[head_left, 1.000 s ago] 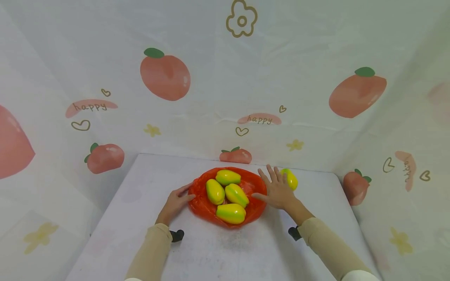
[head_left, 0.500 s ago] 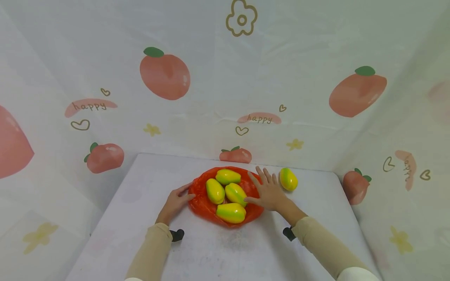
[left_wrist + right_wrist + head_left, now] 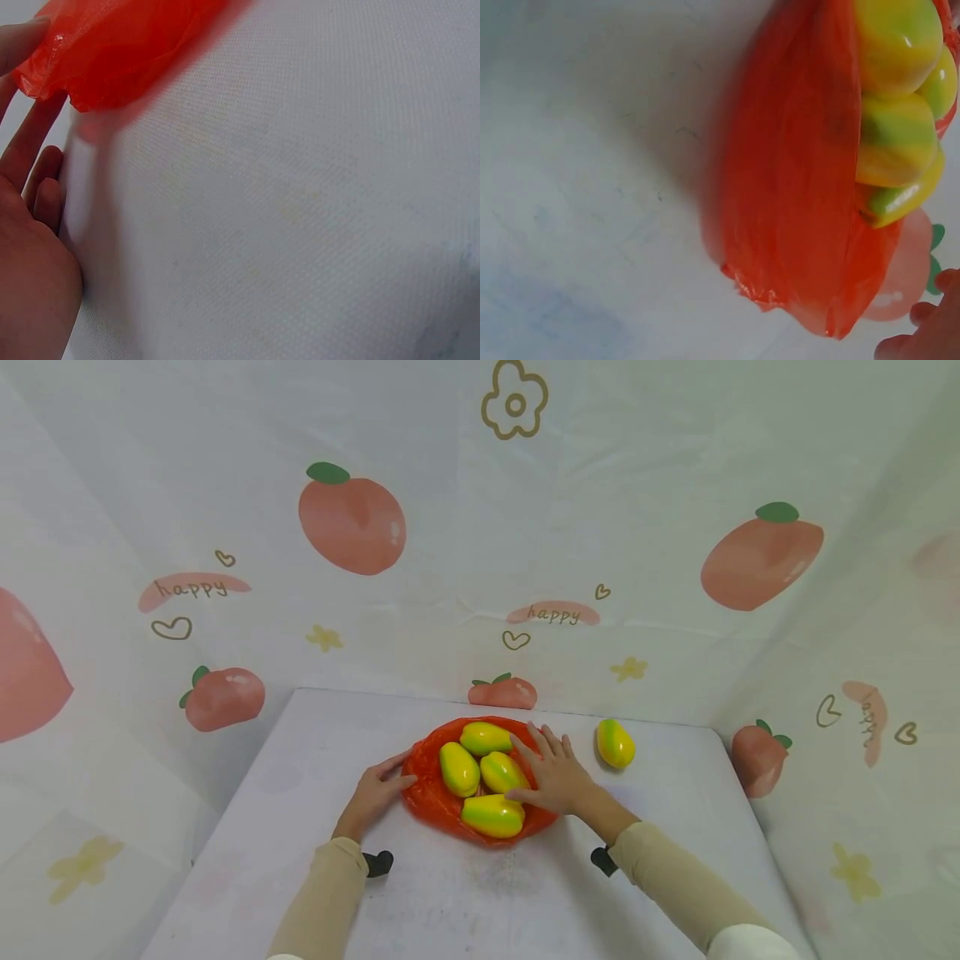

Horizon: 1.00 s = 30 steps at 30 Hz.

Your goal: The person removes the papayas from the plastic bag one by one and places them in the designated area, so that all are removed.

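A red plastic bag (image 3: 433, 789) lies spread wide on the table, its mouth up, with several glossy yellow-green papayas (image 3: 492, 815) inside. At its left edge my left hand (image 3: 373, 795) pinches the rim; the left wrist view shows the thumb over the plastic (image 3: 135, 52) and fingers behind and below it. My right hand (image 3: 558, 779) hovers over the bag's right side with fingers spread, near the papayas, holding nothing. In the right wrist view only fingertips (image 3: 930, 322) show, apart from the bag's side. One more papaya (image 3: 616, 744) lies on the table beyond my right hand.
The white table (image 3: 480, 910) has its far edge just behind the bag. White cloth walls (image 3: 645, 460) printed with peaches, hearts and "happy" close in the back and both sides. A black wrist mount (image 3: 378, 863) juts from each wrist.
My right hand has moved left, away from the loose papaya and further over the bag, uncovering that papaya. The left hand stays at the bag's left rim.
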{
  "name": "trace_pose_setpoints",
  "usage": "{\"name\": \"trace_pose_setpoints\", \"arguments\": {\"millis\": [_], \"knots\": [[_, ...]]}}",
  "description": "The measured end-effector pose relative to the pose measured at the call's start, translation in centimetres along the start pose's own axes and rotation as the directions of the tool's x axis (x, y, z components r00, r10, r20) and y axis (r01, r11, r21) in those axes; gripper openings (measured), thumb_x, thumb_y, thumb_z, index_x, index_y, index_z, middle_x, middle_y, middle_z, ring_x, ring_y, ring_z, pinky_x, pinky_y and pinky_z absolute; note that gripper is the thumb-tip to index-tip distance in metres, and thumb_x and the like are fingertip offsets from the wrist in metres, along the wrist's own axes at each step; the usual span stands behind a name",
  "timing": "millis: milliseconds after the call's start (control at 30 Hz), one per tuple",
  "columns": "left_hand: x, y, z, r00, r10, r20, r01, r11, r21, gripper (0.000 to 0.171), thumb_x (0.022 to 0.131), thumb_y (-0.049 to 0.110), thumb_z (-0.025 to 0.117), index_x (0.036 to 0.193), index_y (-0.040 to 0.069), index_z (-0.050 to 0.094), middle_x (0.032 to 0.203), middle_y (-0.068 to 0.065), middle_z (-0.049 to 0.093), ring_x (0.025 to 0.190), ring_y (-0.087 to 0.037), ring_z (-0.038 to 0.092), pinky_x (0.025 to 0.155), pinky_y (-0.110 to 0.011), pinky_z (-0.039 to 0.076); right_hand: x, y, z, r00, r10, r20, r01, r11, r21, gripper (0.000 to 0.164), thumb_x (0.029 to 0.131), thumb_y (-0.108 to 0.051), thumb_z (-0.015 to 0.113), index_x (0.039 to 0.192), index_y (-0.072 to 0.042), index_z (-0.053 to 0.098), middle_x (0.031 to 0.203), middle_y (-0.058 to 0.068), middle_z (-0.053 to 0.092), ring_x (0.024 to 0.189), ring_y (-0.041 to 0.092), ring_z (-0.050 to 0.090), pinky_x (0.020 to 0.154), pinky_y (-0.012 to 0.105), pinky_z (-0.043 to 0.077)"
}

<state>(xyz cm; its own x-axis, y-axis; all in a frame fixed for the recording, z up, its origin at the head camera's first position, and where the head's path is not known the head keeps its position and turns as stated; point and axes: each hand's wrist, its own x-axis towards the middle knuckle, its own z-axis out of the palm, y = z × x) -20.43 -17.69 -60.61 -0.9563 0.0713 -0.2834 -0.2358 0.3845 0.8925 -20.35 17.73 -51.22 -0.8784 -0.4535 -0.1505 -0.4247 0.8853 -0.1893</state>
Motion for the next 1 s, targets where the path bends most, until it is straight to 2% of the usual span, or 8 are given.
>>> {"name": "trace_pose_setpoints", "arguments": {"millis": [433, 600, 800, 1000], "knots": [[0.0, 0.1, 0.0, 1.0, 0.003, 0.003, -0.003, 1.0, 0.0, 0.059, 0.095, 0.042, 0.069, 0.151, 0.032, 0.051, 0.162, -0.002, 0.044, 0.157, -0.032, 0.027, 0.125, -0.063, 0.024, 0.5, -1.7, 0.4, 0.998, -0.047, 0.031, 0.046, 0.998, 0.03, 0.099, 0.087, -0.076, 0.056, 0.165, -0.026, 0.018, 0.173, 0.013, 0.01, 0.158, 0.045, 0.013, 0.126, 0.069, 0.013], [-0.1, 0.2, 0.1, 1.0, 0.001, 0.002, -0.001, 1.0, 0.002, 0.059, 0.095, 0.041, 0.069, 0.151, 0.032, 0.051, 0.162, -0.002, 0.044, 0.157, -0.033, 0.028, 0.125, -0.064, 0.023, 0.9, -2.2, 0.6, 0.998, -0.028, 0.062, 0.024, 0.998, 0.053, 0.099, 0.086, -0.077, 0.056, 0.164, -0.028, 0.02, 0.173, 0.011, 0.012, 0.157, 0.043, 0.018, 0.126, 0.064, 0.023], [0.0, 0.3, 0.1, 1.0, -0.01, -0.001, 0.01, 1.0, 0.012, 0.059, 0.096, 0.041, 0.068, 0.151, 0.032, 0.05, 0.162, -0.003, 0.044, 0.157, -0.033, 0.028, 0.125, -0.065, 0.024, 1.3, -2.6, 0.7, 0.995, 0.015, 0.099, -0.025, 0.994, 0.106, 0.099, 0.086, -0.076, 0.057, 0.164, -0.028, 0.02, 0.172, 0.011, 0.013, 0.155, 0.041, 0.023, 0.119, 0.063, 0.037], [0.0, 0.2, 0.1, 1.0, -0.002, -0.004, 0.002, 1.0, 0.012, 0.058, 0.096, 0.04, 0.068, 0.151, 0.031, 0.051, 0.161, -0.003, 0.045, 0.156, -0.033, 0.028, 0.125, -0.064, 0.025, 1.6, -2.8, 0.8, 0.99, 0.064, 0.126, -0.09, 0.973, 0.211, 0.094, 0.089, -0.068, 0.062, 0.163, -0.028, 0.021, 0.171, 0.012, 0.015, 0.154, 0.04, 0.024, 0.114, 0.063, 0.044]]}}
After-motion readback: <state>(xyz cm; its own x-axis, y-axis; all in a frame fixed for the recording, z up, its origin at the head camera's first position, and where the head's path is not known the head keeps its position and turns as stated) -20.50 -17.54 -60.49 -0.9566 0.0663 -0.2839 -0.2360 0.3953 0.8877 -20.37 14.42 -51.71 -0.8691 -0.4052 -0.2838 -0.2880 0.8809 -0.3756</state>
